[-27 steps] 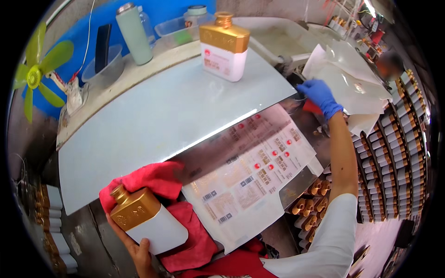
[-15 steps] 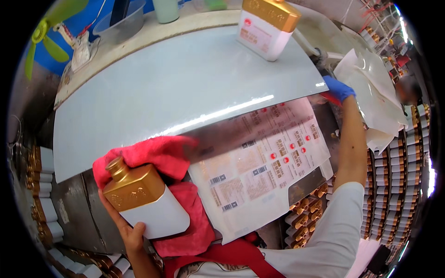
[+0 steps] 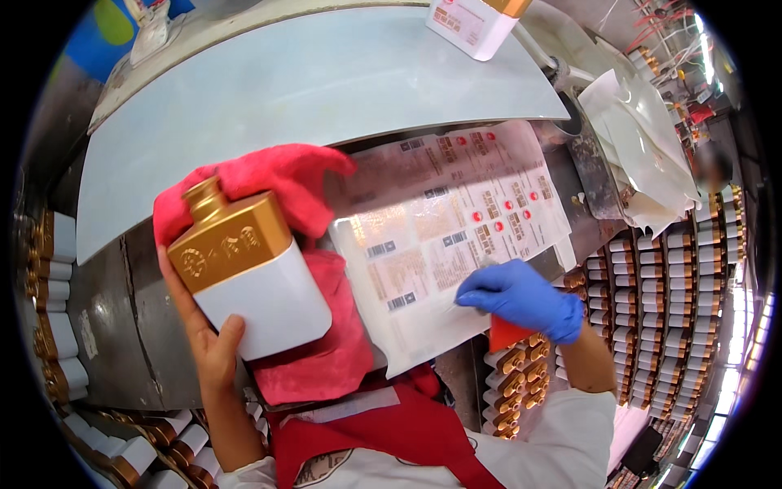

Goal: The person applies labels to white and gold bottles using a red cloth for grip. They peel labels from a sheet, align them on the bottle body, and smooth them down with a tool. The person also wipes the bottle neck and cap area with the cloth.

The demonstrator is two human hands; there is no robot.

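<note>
My left hand [image 3: 208, 350] is closed around a flat-sided bottle [image 3: 265, 306] with a gold neck and shoulder and a plain white body. The bottle leans to the left, its neck pointing up and away. A red cloth [image 3: 269, 171] lies behind and beneath it. In a blue glove, my right hand [image 3: 525, 301] hovers at the near right part of a printed label sheet [image 3: 432, 334], fingertips pinched together. Out from under the gloved palm sticks a flat orange-red piece [image 3: 500, 334]; the rest of it is hidden.
A grey-white board [image 3: 285, 85] spans the far side, and a labelled white and gold bottle [image 3: 472, 28] stands on it. White sheets [image 3: 639, 147] hang at the right. Rows of similar bottles [image 3: 643, 310] fill the right, with more bottles [image 3: 61, 318] at the left.
My right hand has come back from the far right edge of the board to the label sheet, bringing the orange-red piece along. The left hand still holds the bottle. My view has tilted nearer.
</note>
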